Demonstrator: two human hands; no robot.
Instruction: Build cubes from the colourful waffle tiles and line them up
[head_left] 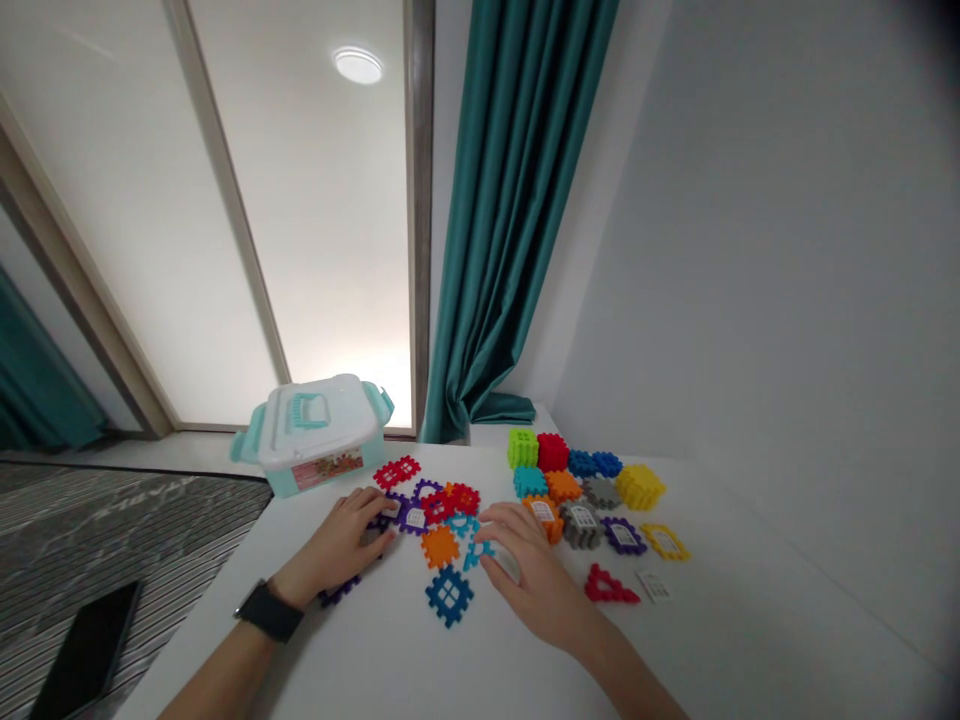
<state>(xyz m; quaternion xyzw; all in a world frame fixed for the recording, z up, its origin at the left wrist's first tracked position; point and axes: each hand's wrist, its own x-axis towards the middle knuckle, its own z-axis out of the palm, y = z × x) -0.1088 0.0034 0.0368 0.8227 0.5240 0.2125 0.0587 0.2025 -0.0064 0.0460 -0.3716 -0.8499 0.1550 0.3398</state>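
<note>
Loose plastic interlocking building tiles lie on the table between my hands. My left hand point(343, 545), wearing a black watch point(268, 611), rests over purple tiles point(412, 515), its thumb and fingers apart; its palm partly hides a purple tile point(339, 592). Curved over the table, my right hand point(529, 570) has thumb and fingers apart beside a light blue tile point(475, 552), with no tile visibly held. Between the hands lie an orange square tile point(440, 547), a dark blue window tile point(450, 596) and red tiles point(439, 506). Another red tile point(397, 472) lies farther back.
Stacks of same-coloured tiles stand right of centre, among them yellow point(640, 487), grey point(581, 525) and lime green point(523, 448). A red triangular stack point(609, 586) lies nearer. A lidded box point(319, 430) stands back left. A phone point(86, 655) lies at lower left.
</note>
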